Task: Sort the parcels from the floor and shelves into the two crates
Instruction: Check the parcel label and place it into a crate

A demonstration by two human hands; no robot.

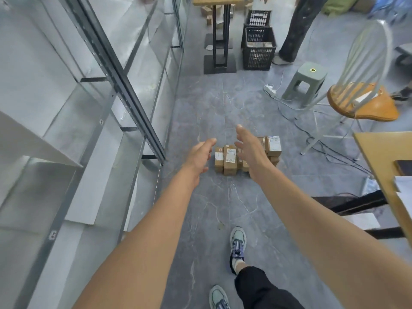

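A cluster of small brown cardboard parcels (pixel 229 160) with white labels stands on the grey floor ahead, one of them (pixel 273 145) raised at the right end. Both my arms reach forward over them. My left hand (pixel 199 156) is open, fingers apart, just left of the cluster. My right hand (pixel 250 148) is open too and covers the middle parcels. Neither hand holds anything. Two black plastic crates (pixel 258 52) stand one behind the other at the far end of the aisle, the nearer one with parcels inside.
Metal shelving with glass panels (pixel 93 121) runs along the left. A black pedestal table (pixel 219 61) stands left of the crates, another person's leg (pixel 292 39) to their right. A grey stool (pixel 305 83), floor cables, a chair (pixel 361 103) and a wooden table (pixel 383 157) fill the right side.
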